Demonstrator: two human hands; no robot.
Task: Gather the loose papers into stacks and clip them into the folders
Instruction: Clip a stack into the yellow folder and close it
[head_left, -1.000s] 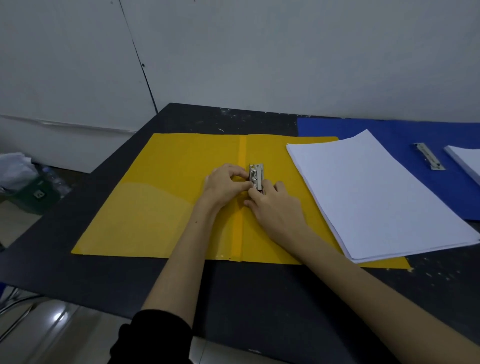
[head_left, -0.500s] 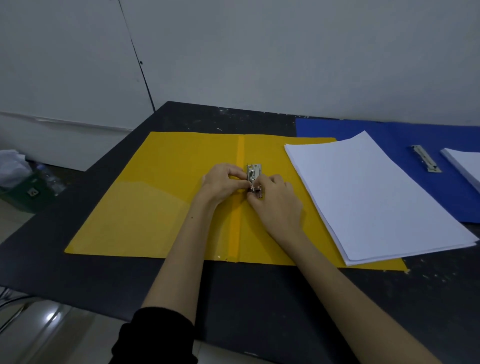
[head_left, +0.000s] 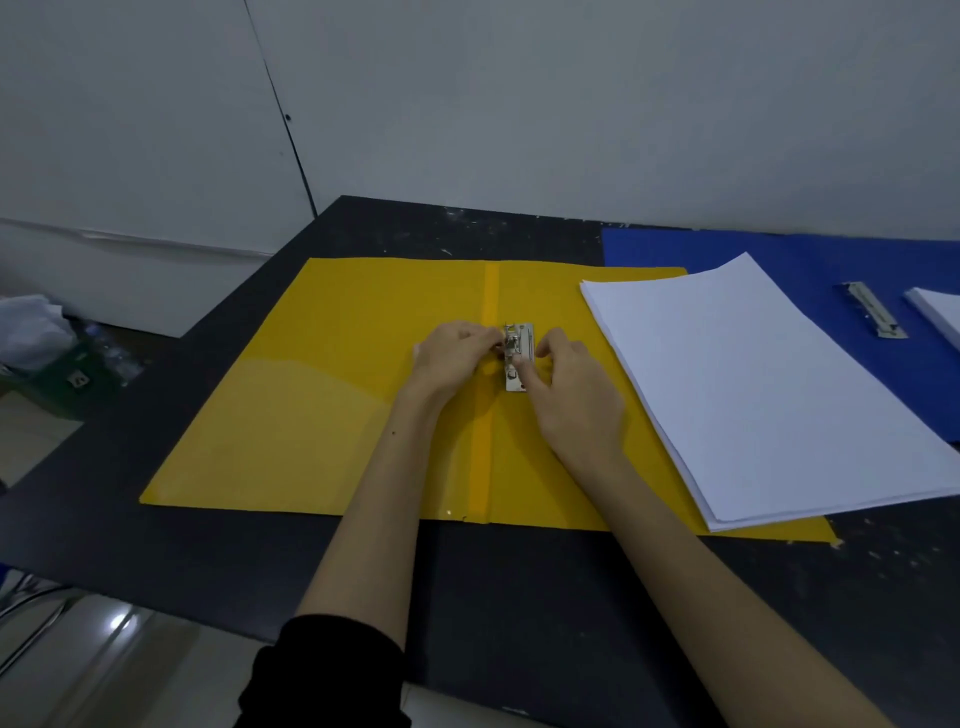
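Note:
A yellow folder (head_left: 322, 415) lies open flat on the black table. Its metal clip (head_left: 521, 349) sits just right of the spine. My left hand (head_left: 451, 358) pinches the clip's lever from the left. My right hand (head_left: 576, 400) holds the clip from the right, a finger lying on its plate. A thick stack of white paper (head_left: 769, 384) rests on the folder's right half and overlaps a blue folder (head_left: 810, 260). That blue folder also lies open and has its own metal clip (head_left: 872, 310).
A second white paper stack (head_left: 937, 314) shows at the right edge on the blue folder. The black table (head_left: 519, 597) ends near my body and at the left. A green bin with white bags (head_left: 47, 358) stands on the floor at left.
My right hand has shifted slightly right and down, uncovering more of the clip's plate. My left hand stays pinched on the clip's lever. The papers have not moved.

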